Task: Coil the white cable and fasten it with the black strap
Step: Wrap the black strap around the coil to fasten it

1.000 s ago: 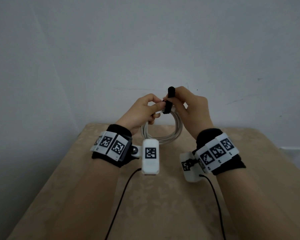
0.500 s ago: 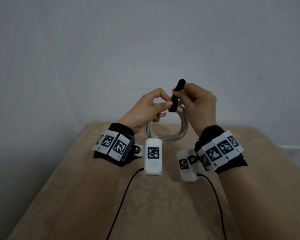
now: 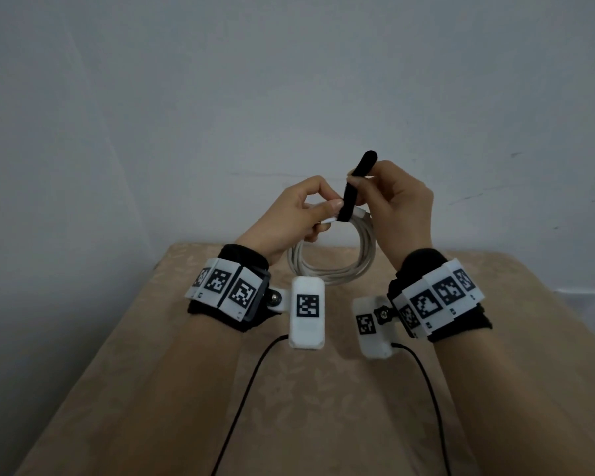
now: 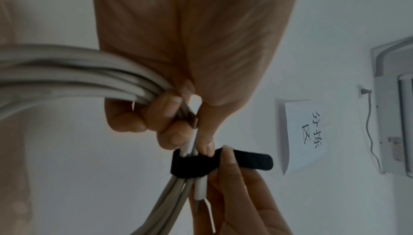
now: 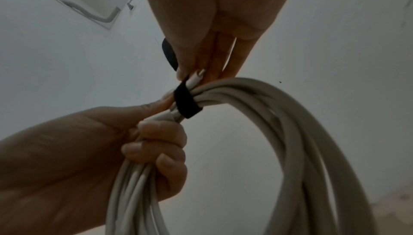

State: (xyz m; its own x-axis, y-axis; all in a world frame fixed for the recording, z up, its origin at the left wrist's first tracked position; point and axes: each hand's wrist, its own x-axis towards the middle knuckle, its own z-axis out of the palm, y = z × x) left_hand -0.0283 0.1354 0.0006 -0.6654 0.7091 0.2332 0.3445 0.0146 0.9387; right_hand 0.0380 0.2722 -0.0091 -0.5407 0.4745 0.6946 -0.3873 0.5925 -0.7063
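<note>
Nearest the head camera, both forearms reach forward over the table (image 3: 186,389), wrists raised above it. Each wrist carries a tagged band and a white camera unit.

Beyond the wrists, the cable (image 3: 327,269) hangs as a finished coil of several turns, held clear of the table between the two hands.

The left hand (image 3: 289,221) grips the top of the coil: its curled fingers (image 5: 156,148) are wrapped around the bunched strands, and its thumb presses beside the strap (image 3: 346,207).

The strap circles the bundle once at the top of the coil, just beside the left-hand grip. Its free tail rises from the bundle, slightly tilted to the right, with its long axis crossing the strands.

The right hand (image 3: 399,207) pinches this tail between thumb and fingertips (image 4: 228,155), close to the wrap. The tail end (image 4: 257,161) projects free past the pinch.

Judgement: coiling is complete; fastening is in progress. The tail lies on the right-hand side of the bundle, so the right hand is placed to carry it around the strands and press it onto the wrapped band. The left hand must hold the strands bunched, or the loop may slacken.
</note>
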